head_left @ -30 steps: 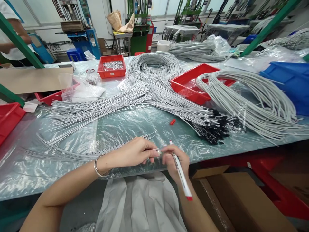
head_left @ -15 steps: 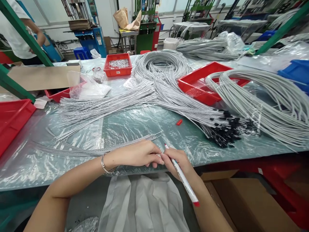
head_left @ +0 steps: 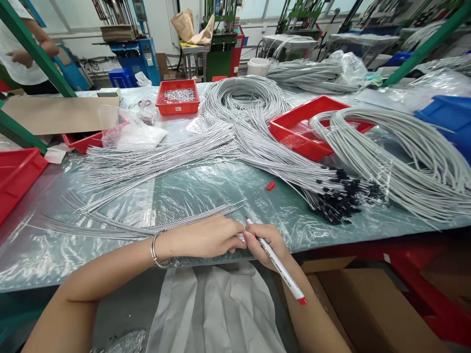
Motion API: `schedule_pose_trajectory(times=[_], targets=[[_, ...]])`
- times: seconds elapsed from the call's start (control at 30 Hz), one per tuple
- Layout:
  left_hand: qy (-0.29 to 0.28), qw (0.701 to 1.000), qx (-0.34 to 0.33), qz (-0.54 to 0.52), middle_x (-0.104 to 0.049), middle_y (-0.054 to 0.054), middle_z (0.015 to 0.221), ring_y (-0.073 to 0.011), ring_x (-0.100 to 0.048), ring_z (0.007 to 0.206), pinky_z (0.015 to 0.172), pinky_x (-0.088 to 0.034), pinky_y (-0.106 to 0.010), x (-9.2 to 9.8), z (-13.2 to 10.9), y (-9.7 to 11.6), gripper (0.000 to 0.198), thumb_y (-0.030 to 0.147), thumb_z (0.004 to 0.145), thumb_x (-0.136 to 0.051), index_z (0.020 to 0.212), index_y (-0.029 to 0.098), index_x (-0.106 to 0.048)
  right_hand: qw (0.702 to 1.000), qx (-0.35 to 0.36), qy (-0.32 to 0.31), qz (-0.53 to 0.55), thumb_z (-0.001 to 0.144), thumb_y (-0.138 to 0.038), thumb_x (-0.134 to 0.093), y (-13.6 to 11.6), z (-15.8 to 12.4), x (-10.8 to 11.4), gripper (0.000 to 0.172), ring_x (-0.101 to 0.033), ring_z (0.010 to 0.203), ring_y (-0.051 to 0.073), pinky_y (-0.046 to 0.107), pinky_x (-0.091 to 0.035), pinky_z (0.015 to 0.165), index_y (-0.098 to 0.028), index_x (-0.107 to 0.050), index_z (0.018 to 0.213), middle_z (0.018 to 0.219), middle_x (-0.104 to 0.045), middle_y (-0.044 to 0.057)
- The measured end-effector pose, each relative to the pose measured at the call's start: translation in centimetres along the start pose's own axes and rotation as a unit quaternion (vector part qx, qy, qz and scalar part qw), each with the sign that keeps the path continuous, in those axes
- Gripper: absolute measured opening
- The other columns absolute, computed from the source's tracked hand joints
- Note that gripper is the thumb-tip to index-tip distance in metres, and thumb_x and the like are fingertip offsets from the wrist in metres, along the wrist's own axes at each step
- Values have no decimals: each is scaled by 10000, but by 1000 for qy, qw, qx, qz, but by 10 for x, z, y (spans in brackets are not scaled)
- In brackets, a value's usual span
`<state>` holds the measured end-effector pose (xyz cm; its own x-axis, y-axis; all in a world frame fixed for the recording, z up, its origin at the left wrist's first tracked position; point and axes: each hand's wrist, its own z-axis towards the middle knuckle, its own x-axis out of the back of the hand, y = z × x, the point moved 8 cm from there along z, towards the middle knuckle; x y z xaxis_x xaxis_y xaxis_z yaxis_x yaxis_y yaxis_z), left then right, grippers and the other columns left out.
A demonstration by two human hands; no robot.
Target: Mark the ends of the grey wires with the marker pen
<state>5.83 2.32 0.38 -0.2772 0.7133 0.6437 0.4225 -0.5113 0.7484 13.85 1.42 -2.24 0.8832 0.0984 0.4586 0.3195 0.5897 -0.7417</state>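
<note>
My left hand (head_left: 208, 238) is closed at the table's near edge, pinching the ends of a thin bundle of grey wires (head_left: 140, 226) that fans out to the left. My right hand (head_left: 267, 242) is closed round a white marker pen (head_left: 277, 264) with red ends; its tip touches the wire ends beside my left fingers. A metal bracelet (head_left: 157, 250) circles my left wrist. The pen's red cap (head_left: 271, 185) lies on the plastic sheet further back.
Large piles of grey wires (head_left: 165, 154) and black-tipped cables (head_left: 334, 196) cover the plastic-covered table. Red trays (head_left: 305, 125) and a blue bin (head_left: 447, 117) stand behind. A cardboard box (head_left: 371, 309) sits below right. Another person (head_left: 18, 54) stands far left.
The two hands have come closer together and lower onto the table edge, and the pen tip now meets the wire ends. The view has shifted slightly.
</note>
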Motion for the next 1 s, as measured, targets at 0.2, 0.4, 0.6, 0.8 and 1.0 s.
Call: schedule_pose_trajectory(times=[0.2,0.4,0.6,0.8,1.0], targets=[[46,997,-12,59,-507,28,563,-101,-431,490,522,-297,-251,6,-3,2,273,278,922,-425,681,173,-500,1000,3,8,-18,887,-220,-426,1,2,4,362,-303,445,73,221,-274,454,-186,-352,534,475,-313,-56],[12,999,-8,40,-584,21,580,-95,-533,537,576,-351,-213,2,-2,2,274,208,921,-403,667,166,-497,1000,-9,17,14,878,-251,-446,5,-2,7,342,-304,437,69,210,-271,438,-185,-371,551,478,-331,-58],[-51,997,10,-50,-616,11,588,-92,-588,513,557,-409,-182,-3,0,-4,286,251,926,-406,690,159,-539,999,-17,6,42,885,-297,-448,6,-6,-2,332,-335,431,76,212,-274,435,-178,-440,575,478,-373,-51],[-38,998,22,-37,-607,12,619,-97,-584,537,536,-391,-186,-1,1,-5,281,348,926,-436,743,162,-540,999,-14,31,22,895,-215,-426,1,-4,-3,348,-337,452,79,221,-285,472,-178,-400,549,477,-353,-50],[27,996,2,83,-579,21,600,-104,-541,547,569,-347,-217,7,-4,2,291,280,945,-393,711,168,-526,999,3,33,-8,883,-178,-448,1,-2,3,305,-321,474,78,224,-287,496,-180,-392,583,506,-343,-53]])
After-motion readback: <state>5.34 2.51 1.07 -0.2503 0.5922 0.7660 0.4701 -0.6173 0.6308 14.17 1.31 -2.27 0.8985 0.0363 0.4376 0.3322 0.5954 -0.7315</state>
